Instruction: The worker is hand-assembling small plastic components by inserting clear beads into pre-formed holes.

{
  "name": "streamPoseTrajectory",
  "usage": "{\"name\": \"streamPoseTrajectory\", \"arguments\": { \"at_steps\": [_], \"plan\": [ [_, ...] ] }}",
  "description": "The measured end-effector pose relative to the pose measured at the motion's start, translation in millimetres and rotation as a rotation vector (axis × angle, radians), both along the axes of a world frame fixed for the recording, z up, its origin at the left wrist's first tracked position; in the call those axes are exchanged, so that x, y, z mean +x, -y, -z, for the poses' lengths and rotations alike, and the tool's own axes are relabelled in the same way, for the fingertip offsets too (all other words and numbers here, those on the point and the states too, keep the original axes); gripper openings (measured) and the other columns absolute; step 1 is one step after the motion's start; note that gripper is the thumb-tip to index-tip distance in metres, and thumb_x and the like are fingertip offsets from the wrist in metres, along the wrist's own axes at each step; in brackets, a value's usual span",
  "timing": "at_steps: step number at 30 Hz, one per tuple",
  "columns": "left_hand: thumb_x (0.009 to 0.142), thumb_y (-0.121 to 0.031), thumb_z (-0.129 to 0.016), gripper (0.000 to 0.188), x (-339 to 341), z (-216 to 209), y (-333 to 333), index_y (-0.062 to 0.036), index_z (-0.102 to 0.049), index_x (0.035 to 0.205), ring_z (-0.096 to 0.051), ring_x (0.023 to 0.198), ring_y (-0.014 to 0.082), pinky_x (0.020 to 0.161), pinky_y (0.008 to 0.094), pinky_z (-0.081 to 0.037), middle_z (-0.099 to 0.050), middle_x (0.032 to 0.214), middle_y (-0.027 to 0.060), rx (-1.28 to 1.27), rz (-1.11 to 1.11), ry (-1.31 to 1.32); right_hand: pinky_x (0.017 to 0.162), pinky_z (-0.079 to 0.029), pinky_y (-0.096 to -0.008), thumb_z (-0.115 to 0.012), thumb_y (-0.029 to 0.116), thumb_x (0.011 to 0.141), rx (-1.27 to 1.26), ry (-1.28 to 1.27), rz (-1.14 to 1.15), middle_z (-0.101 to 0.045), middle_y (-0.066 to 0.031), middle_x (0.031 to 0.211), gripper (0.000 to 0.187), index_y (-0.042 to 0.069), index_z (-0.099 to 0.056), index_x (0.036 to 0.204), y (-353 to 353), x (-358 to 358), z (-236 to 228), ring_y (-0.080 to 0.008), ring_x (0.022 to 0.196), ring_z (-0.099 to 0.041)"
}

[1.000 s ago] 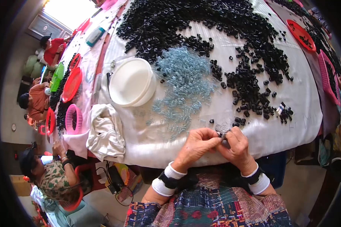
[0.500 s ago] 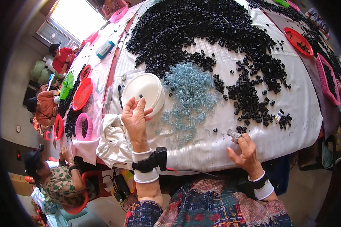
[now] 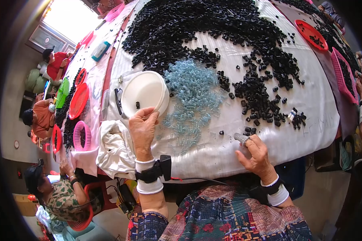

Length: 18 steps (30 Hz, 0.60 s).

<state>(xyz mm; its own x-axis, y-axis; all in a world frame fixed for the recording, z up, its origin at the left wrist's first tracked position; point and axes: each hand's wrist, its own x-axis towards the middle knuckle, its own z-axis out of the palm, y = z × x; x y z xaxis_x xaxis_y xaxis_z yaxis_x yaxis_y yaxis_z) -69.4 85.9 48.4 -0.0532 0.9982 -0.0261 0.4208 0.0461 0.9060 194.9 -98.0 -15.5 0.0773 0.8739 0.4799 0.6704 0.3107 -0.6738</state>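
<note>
Resting one left hand (image 3: 142, 129), one white bowl (image 3: 145, 93)

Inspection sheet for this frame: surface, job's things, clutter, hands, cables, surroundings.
Surface: table under white plastic sheet.
Job's things: white bowl holding one black piece; black pieces heap; pale blue springs pile.
Clutter: white cloth, red tray, pink basket.
Hands: left hand at the bowl's rim; right hand pinching a small grey part.
Cables: red wire from left wrist strap.
Surroundings: other seated people along the left side.
</note>
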Motion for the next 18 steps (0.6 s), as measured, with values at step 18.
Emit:
{"name": "streamPoseTrajectory", "arguments": {
  "at_steps": [18],
  "plan": [
    [0.082, -0.004, -0.069, 0.019, -2.4, 2.6, 16.4, 0.0042, -0.065, 0.098, -0.060, 0.065, 0.0100, 0.056, 0.0195, -0.046, -0.065, 0.081, 0.0063, 0.211, 0.044, -0.049, 0.062, -0.047, -0.0396, -0.071, 0.005, 0.068, 0.040, 0.008, 0.008, -0.055, -0.0154, 0.078, 0.022, -0.002, -0.057, 0.083, -1.5, -0.7, -1.0, -0.0329, 0.069, -0.056]
  ]
}}
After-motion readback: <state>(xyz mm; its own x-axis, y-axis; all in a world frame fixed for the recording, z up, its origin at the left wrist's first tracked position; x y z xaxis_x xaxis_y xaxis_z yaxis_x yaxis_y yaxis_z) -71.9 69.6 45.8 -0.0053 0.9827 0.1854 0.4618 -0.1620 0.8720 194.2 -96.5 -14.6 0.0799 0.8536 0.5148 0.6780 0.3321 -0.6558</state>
